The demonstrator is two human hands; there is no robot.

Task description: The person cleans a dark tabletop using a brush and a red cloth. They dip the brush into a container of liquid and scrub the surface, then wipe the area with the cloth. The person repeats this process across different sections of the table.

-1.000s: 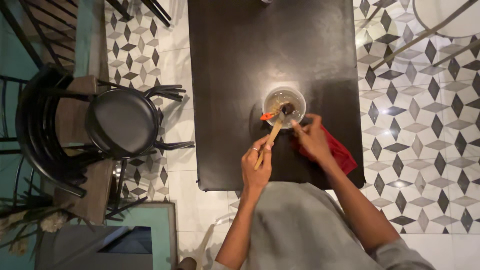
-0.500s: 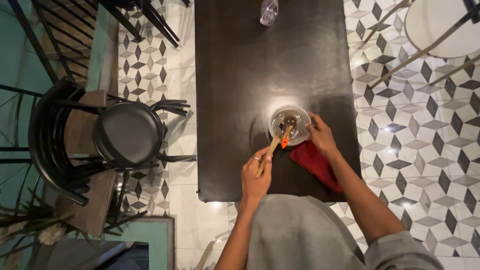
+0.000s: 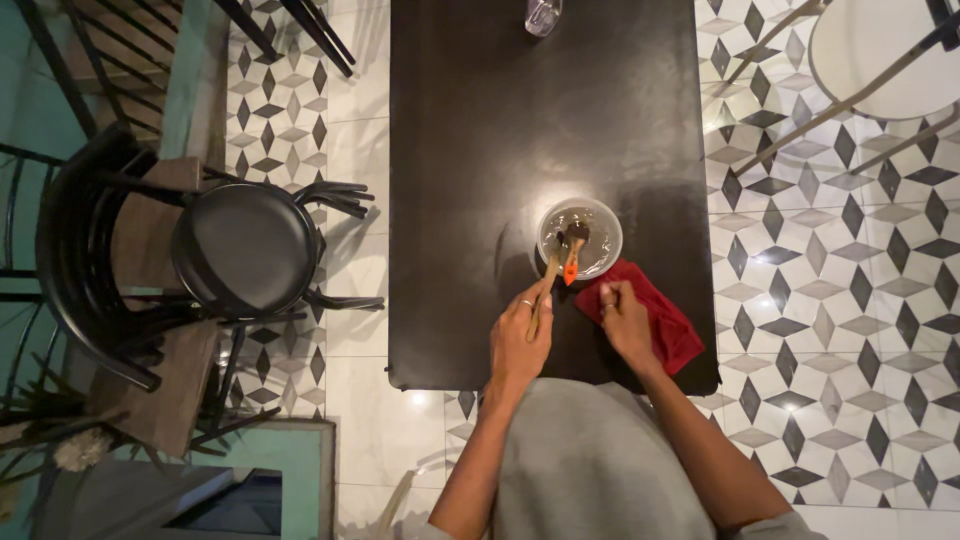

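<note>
A clear round bowl (image 3: pixel 598 222) with a little liquid stands on the dark table (image 3: pixel 500 130). My left hand (image 3: pixel 520 338) grips the wooden handle of a brush (image 3: pixel 552 274) whose dark head dips into the bowl. A small orange-handled tool (image 3: pixel 569 270) leans on the bowl's near rim, beside the brush. My right hand (image 3: pixel 622 318) rests with curled fingers on a red cloth (image 3: pixel 662 318) lying just in front of the bowl; whether it grips the cloth is unclear.
A clear bottle (image 3: pixel 541 14) stands at the table's far edge. A black round chair (image 3: pixel 240 250) sits to the left on the patterned tile floor. A white round table (image 3: pixel 890 50) with metal legs is at the upper right.
My right hand left the bowl's rim and came down onto the red cloth. The orange tool swung from the bowl's left side to its near rim. My left hand keeps the brush.
</note>
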